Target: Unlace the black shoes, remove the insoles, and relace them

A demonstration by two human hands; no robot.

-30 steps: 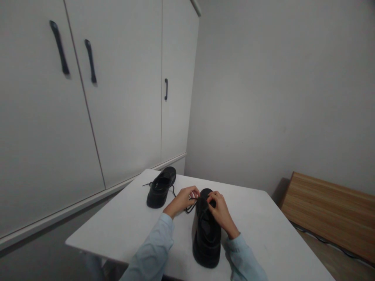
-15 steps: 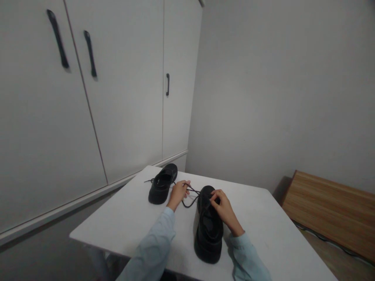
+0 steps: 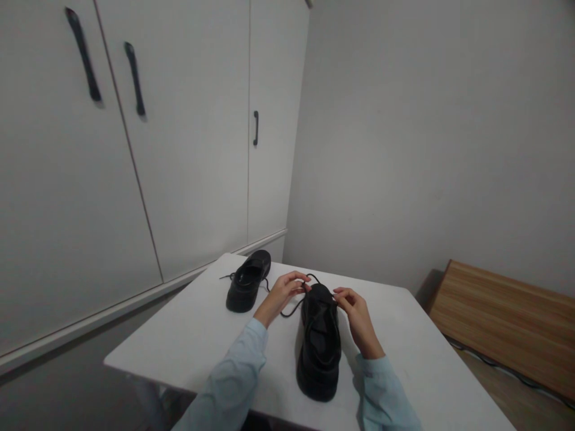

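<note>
A black lace-up shoe [image 3: 317,374] stands upright on the white table, its heel toward me and its toe pointing away. My left hand [image 3: 287,291] is left of the toe, its fingertips pinched on a dark shoelace [image 3: 293,311] that loops beside and beyond the shoe. On the right side of the toe, my right hand [image 3: 353,305] is closed in a pinch on the lace, close to the eyelets. The second black shoe [image 3: 242,296] stands farther left with its own lace trailing to both sides; neither hand touches it.
The white table [image 3: 197,341] reaches toward a grey wall [image 3: 404,149]. White cabinets [image 3: 202,137] with dark handles line the left side. A wood-grained panel [image 3: 507,323] lies at the right beyond the table edge, with a cable [image 3: 489,361] along its lower side.
My left hand has moved right, to the shoe's toe, bringing the lace along. My right hand has shifted slightly right, off the shoe's top to its side. The shoes stay in place.
</note>
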